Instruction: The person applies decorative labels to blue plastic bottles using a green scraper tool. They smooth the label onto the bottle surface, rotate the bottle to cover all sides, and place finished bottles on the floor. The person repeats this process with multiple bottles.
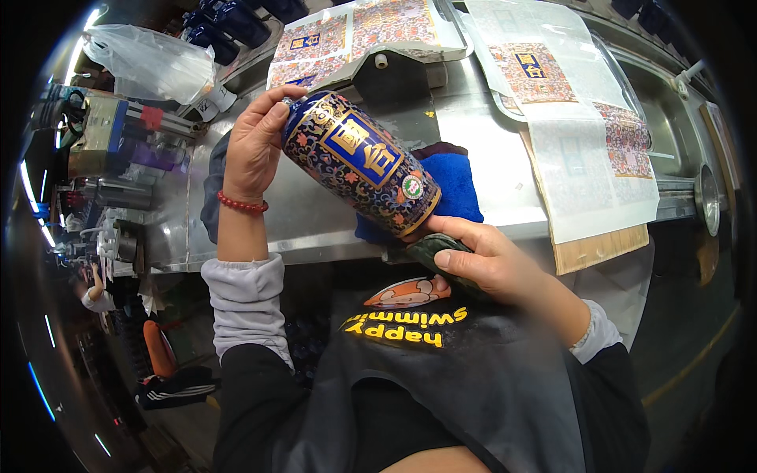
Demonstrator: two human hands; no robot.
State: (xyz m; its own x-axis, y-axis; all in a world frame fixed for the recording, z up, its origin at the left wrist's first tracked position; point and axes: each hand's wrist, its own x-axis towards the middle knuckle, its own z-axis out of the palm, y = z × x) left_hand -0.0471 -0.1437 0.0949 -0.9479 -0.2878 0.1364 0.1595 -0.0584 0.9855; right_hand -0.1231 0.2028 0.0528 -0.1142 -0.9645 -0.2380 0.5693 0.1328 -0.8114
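Floral dark-blue bottle [363, 165] is held up btwn both hands, tilted: neck end up at the L hand, base down toward the R hand. It has a gold-bordered blue panel w/ gold characters, plus a small round green-and-white sticker nr the base.

L hand [264, 138] is closed in a pinch, thumb & fingers gripping the bottle's neck end. R hand [489, 256] is part-curled, thumb pressed onto a dark green pad [441, 251]; its forefinger reaches the bottle's base edge. Can't tell how much of the bottle's wt the R hand takes, b/c the lower fingers are hidden.

Just behind the bottle, btwn the hands, a folded blue cloth [460, 183] lies on the stainless-steel desk [505, 185]. Red bead bracelet [243, 205] on the L wrist; light grey cuffs [246, 303] on both forearms. Below the hands, a black apron [465, 370] w/ yellow lettering & a cartoon figure.

Beyond the hands, toward the top: floral decal sheets [394, 24] on white backing. To the R hand's right, more of the same, incl. a long decal sheet [579, 169] draped over a wooden board [603, 251]. Farther right, a metal sink [658, 102] & a round metal pan [708, 199].

Up-left of the L hand: a clear plastic bag [154, 67], then dark blue bottles [238, 22]. Far left, well apart, another person's arm [97, 296].
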